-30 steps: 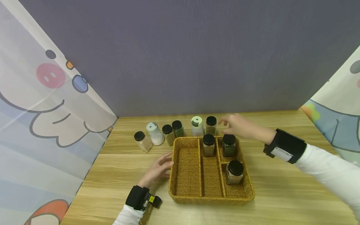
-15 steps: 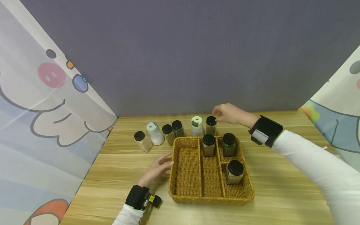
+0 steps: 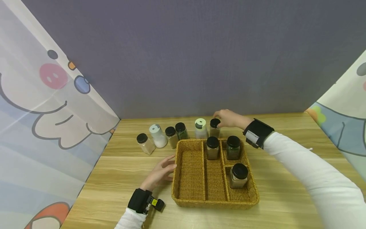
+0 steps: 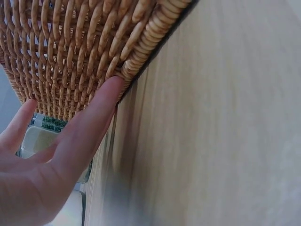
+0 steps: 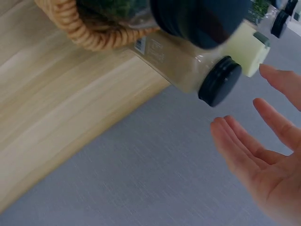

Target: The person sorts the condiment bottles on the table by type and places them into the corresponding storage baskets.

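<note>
Since its fairly straight fingers merely touch the side of the basket point(image 3: 214, 204) on the counter point(image 3: 114, 190), the left hand point(image 3: 156, 175) grips nothing and probably just steadies it. Dividers keep three upright jars apart: the front jar point(image 3: 239, 175) at front right, the green jar point(image 3: 233, 149) behind it, the middle jar point(image 3: 212, 149) at the back of the middle section. Beyond the rim, the right hand point(image 3: 228, 119), loosely spread with slightly bent fingers and holding nothing, hangs just beside the back jar point(image 3: 214, 129), apparently placed to suit its lid
</note>
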`<state>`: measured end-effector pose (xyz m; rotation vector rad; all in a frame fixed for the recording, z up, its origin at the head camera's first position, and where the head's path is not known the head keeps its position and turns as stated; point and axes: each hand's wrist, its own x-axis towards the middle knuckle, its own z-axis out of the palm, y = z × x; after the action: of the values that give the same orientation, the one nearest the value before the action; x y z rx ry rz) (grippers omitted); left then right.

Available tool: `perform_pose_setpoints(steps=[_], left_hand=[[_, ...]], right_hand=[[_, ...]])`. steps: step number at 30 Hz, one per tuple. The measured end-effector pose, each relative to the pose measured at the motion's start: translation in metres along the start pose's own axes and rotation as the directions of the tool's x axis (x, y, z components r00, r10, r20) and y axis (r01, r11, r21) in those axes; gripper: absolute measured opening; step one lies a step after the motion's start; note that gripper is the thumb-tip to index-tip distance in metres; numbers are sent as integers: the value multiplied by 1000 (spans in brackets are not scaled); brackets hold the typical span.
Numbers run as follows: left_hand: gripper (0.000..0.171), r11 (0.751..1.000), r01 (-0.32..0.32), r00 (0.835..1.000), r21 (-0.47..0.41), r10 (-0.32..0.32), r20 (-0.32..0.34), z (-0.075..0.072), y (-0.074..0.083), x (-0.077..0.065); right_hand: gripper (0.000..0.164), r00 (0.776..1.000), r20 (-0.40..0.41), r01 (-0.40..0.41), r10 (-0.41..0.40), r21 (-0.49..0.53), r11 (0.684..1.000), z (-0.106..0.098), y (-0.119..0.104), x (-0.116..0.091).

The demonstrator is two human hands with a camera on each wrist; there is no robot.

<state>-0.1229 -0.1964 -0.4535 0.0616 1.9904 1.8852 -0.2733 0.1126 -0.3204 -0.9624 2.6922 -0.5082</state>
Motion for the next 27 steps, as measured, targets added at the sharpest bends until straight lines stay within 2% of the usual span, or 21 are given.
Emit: perform_pose_setpoints(steps=[5,16,22,27], left_hand=[[65,1000,-7,1000,4,7,9,0,-1,1],[66,999,-47,997,9,46,61,-2,-4,1],[66,1000,-20,999,21,20,30,0,-1,-1],[65,999,-30,999,19,30,21,0,-1,-2]], right_hand=[[41,1000,-18,20,-20,-16,1000,7,5,4],[44,1000,9,-4,5,-25,1000,12,4,12],[43,1000,26,-5,6,-51,999,14,3,18],[38,999,32,14,-11,-96,995,13,0,21]])
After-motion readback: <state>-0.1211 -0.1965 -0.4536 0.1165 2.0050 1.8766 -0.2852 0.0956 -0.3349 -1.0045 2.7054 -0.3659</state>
